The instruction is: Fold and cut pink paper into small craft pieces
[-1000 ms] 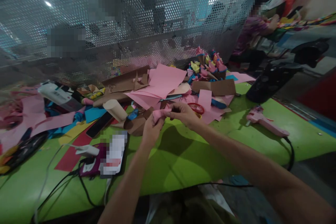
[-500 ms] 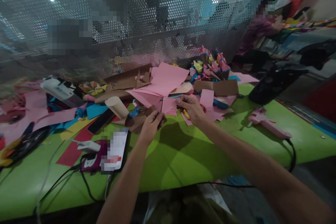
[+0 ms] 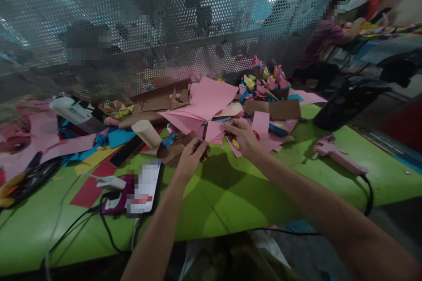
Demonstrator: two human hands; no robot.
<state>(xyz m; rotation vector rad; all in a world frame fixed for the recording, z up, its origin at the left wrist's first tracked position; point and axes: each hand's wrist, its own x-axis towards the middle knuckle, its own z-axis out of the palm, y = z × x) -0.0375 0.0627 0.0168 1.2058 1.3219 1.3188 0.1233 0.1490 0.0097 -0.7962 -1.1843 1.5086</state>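
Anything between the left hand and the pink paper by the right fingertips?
Nothing visible stands between the left hand and the pink paper. Brown paper lies to that hand's left, outside the gap.

- Cam: 1, head-worn, wearer's own POV, looking fwd + down from above the counter point(image 3: 231, 210).
- Ctr of pic: L hand point(image 3: 194, 153) and R hand point(image 3: 242, 136), both just below mid-frame.
- Nearest the lens: L forearm point(image 3: 161, 224) coming in at btm edge, R forearm point(image 3: 310, 197) from lower R corner; wearer's lap point(image 3: 231, 265) at btm ctr, seen from above.
- Mid-dist.: counter spans full width, near edge slanting up to the R.
- Far: perforated screen point(image 3: 211, 44) fills most of the top, faced at an angle.
- Upper R: view runs past screen's end to a seated person point(image 3: 323, 39) in bkgd, well off.
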